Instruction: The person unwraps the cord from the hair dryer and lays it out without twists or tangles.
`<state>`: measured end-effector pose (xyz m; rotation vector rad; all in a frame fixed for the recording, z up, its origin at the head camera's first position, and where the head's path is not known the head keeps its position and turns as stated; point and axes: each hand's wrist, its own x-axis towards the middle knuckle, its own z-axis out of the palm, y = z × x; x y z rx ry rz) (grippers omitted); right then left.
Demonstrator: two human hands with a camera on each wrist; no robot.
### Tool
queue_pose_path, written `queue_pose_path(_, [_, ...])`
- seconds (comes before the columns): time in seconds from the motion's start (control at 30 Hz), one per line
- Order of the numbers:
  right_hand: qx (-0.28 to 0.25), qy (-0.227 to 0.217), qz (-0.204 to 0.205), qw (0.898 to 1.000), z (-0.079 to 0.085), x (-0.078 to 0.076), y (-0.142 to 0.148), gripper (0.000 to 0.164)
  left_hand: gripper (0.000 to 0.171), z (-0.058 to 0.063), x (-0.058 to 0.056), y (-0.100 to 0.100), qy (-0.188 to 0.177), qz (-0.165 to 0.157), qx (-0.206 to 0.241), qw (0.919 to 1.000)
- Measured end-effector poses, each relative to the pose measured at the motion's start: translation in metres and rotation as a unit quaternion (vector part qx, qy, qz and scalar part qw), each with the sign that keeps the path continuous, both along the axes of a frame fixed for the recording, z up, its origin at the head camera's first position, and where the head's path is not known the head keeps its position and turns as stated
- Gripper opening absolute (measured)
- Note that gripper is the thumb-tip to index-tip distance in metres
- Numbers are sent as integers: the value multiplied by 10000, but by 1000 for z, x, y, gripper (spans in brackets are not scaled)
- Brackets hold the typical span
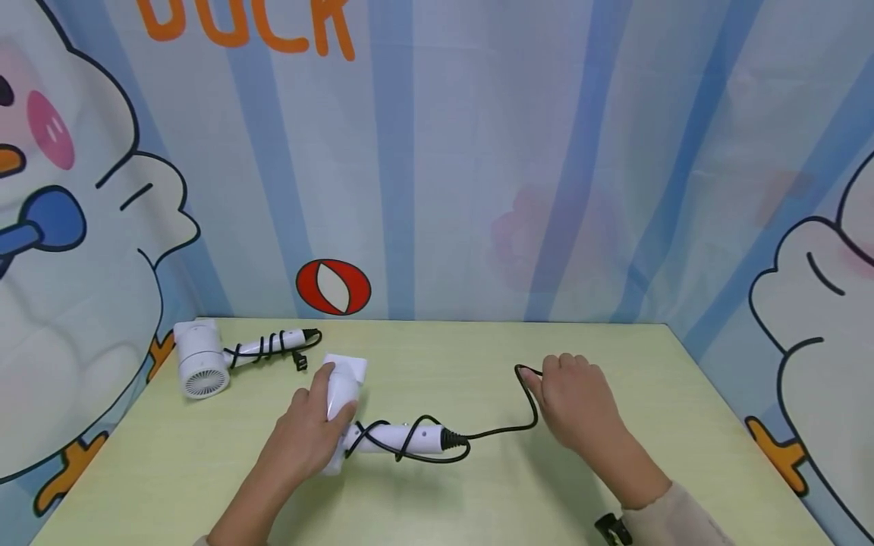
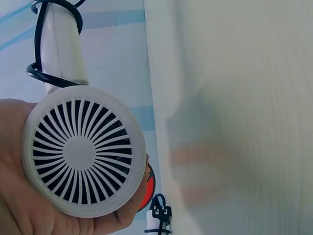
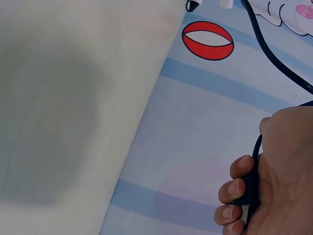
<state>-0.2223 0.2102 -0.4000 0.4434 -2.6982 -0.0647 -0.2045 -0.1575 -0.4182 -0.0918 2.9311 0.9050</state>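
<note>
A white hair dryer point(image 1: 345, 390) is gripped around its barrel by my left hand point(image 1: 305, 432), its handle pointing right with black cord wound loosely about it. The left wrist view shows its round slatted vent point(image 2: 80, 152) close up, with the palm and fingers curled behind it. My right hand point(image 1: 576, 398) holds the far end of the black cord point(image 1: 501, 431), which runs slack from the handle's tip. In the right wrist view its curled fingers enclose the dark plug point(image 3: 251, 188), partly hidden by the hand.
On the pale table point(image 1: 478, 500), at the back left, lies another white hair dryer point(image 1: 202, 356) with its cord wrapped around the handle and its plug point(image 1: 300, 361) hanging loose. A striped cartoon curtain point(image 1: 464, 167) stands behind the table's back edge.
</note>
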Motion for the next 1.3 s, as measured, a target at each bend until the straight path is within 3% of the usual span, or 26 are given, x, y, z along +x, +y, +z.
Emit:
queue_pose_path(0.27, [-108,337,168,9992,11,4,1,48,78,-2,1,-1,22,10,-48,10000])
queue_pose_path(0.73, [-309,487,201,9981,30,15,-1,47,78,-7,0,-4,-21,23,-137,9999])
queue_pose_path(1.3, [-614,819,261,9944,48,34,-1,47,76,-15,-2,-9,186,80,-370,9991])
